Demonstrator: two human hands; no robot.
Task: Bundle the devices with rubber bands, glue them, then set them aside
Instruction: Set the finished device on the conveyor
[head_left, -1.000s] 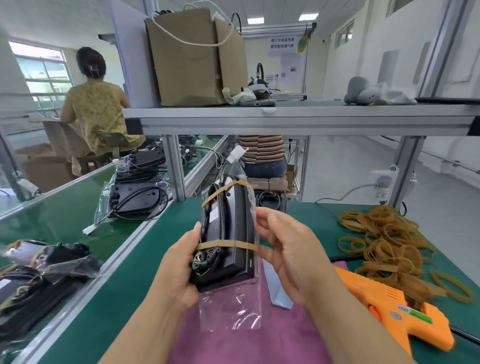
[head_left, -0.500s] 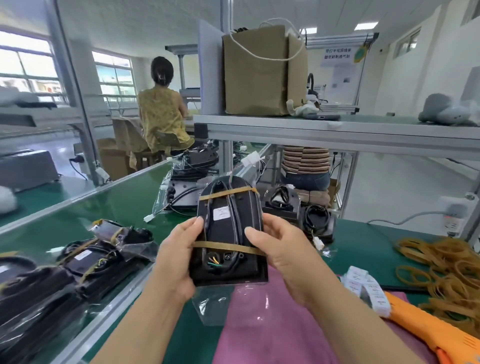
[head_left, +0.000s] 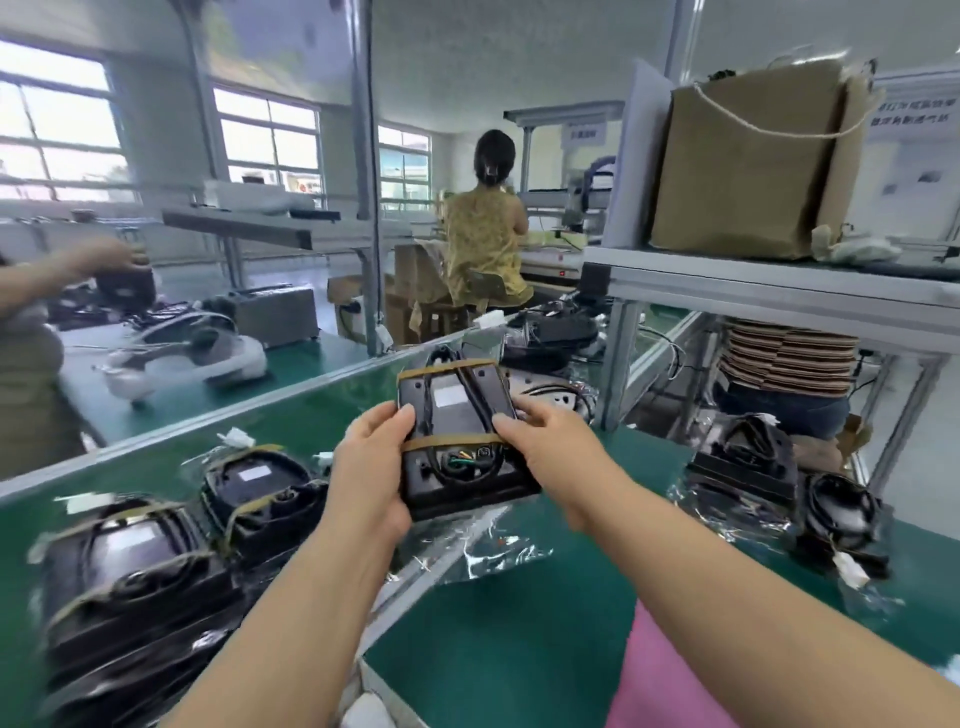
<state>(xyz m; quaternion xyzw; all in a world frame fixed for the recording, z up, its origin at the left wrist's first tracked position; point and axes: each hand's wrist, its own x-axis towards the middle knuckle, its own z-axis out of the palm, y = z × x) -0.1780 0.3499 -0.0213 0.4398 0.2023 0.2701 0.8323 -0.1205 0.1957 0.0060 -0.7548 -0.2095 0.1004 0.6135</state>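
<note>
Both hands are clamped on one device, held in the air at the centre of the view. The left hand grips its 9 o'clock edge and the right hand its 3 o'clock edge, so the hands stay apart with the device between them. Two bands cross it, one at the far end and one nearer, and a clear bag hangs below. Whether glue is on it, I cannot tell.

This looks like the setting-aside step. Banded devices lie at 8 o'clock, beyond the bench rail. The next move likely calls for carrying the device that way, lowering it flat beside them, then letting go. More bagged devices wait at 3 o'clock.
</note>
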